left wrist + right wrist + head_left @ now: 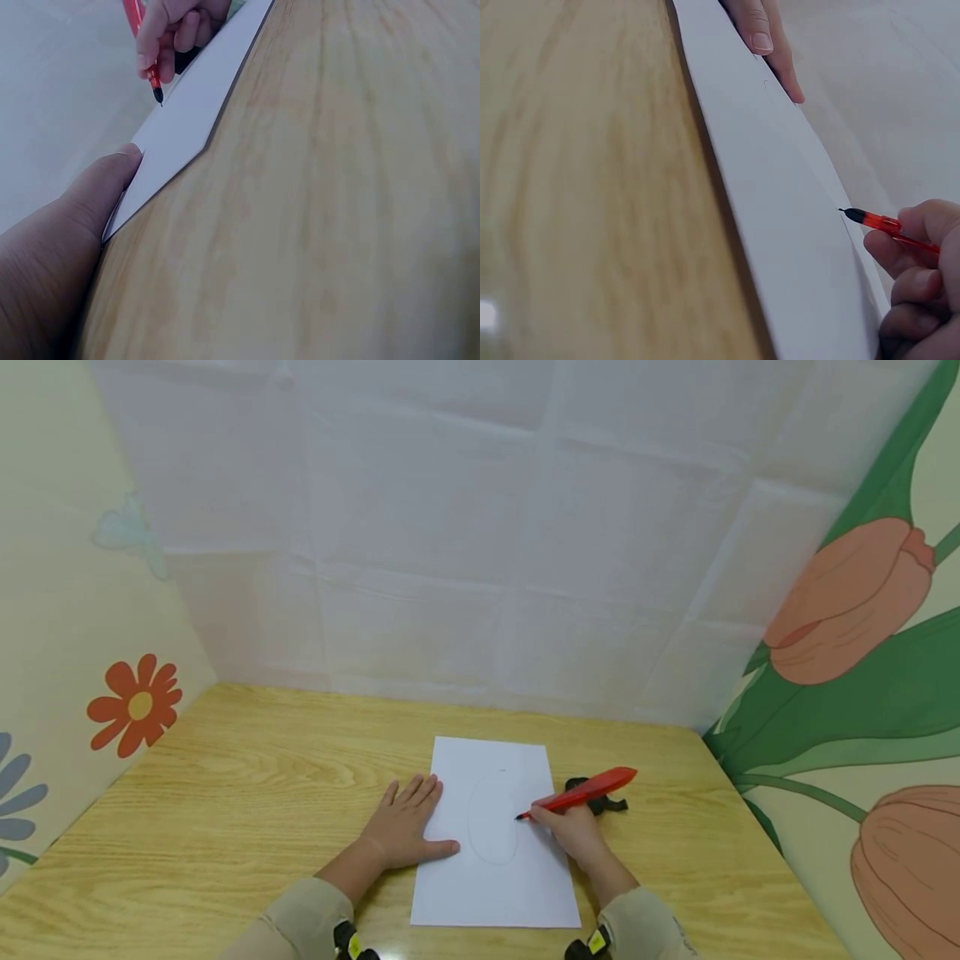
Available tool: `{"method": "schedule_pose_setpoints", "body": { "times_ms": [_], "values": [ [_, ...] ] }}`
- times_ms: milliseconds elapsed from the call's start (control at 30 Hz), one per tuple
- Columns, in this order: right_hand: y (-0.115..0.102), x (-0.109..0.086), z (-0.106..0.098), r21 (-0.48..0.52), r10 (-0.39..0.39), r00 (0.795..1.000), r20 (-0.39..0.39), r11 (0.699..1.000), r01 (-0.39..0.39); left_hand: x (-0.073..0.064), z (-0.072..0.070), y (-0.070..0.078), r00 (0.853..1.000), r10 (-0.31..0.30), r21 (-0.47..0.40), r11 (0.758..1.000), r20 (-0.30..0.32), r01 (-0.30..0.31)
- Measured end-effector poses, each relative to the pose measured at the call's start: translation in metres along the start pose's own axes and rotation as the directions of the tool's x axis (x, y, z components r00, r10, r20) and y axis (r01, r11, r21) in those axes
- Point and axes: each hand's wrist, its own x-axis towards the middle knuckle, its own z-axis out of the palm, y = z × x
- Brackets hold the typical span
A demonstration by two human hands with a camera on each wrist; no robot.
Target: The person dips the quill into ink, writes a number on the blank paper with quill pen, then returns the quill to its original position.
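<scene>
A white sheet of paper (491, 897) lies on the table, bearing a thin, tall oval outline with a gap on its upper right side. My left hand (401, 827) rests flat over the paper's left edge, fingers spread and thumb on the sheet. Between thumb and fingers, my right hand (576, 837) pinches a red pen (592, 787) with a black tip and a wide, leaf-shaped upper end. The tip is right at the oval's right side. In the right wrist view the pen (874, 220) slants over the sheet, with the other fingers curled under it.
A small black object (600, 803) lies on the table beyond my right hand, partly hidden by the hand and pen. The wooden table (262, 793) meets a white sheet wall (450, 568) at the back. Flower-painted panels (862, 710) stand at both sides.
</scene>
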Motion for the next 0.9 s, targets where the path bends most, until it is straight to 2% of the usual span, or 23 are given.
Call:
{"method": "schedule_pose_setpoints", "body": {
  "times_ms": [633,900],
  "values": [
    [0.002,0.0085,0.0039,0.008,-0.031,1.0,0.005,0.999,0.031,0.0005,0.0012,-0.0006,1.0,-0.009,-0.001,1.0,-0.001,0.009],
    [0.0001,0.0097,0.0058,-0.001,-0.012,1.0,-0.004,1.0,0.012,0.0009,0.0016,-0.0002,1.0,-0.014,0.011,1.0,-0.002,0.014]
  ]
}}
